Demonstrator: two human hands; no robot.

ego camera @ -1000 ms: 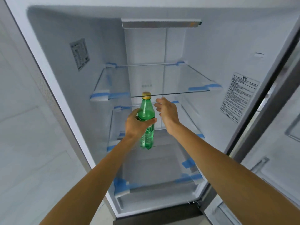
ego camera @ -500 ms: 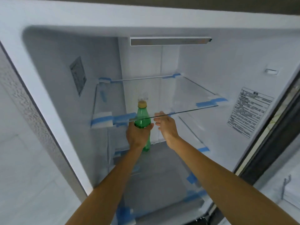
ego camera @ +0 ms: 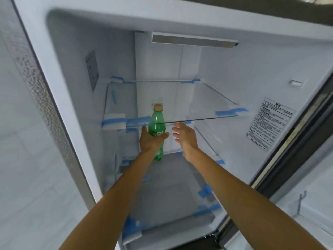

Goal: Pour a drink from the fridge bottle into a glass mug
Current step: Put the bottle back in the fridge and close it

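A green plastic bottle (ego camera: 156, 123) with a yellow cap stands upright inside the open fridge. Its neck reaches up past the front edge of the upper glass shelf (ego camera: 207, 105). My left hand (ego camera: 150, 140) grips the bottle round its middle, thumb on the right side. Just to the right of the bottle, my right hand (ego camera: 185, 136) hangs with fingers straight and holds nothing. No glass mug is in view.
The fridge interior (ego camera: 243, 73) is white, with glass shelves taped in blue at the corners. A lower shelf (ego camera: 180, 192) lies beneath my forearms. The fridge door (ego camera: 306, 204) stands open at the right. A pale wall (ego camera: 27, 159) lies to the left.
The view has tilted upward, so more of the fridge top shows. My left hand still grips the bottle, which sits a little higher against the upper shelf edge. My right hand has opened slightly beside it.
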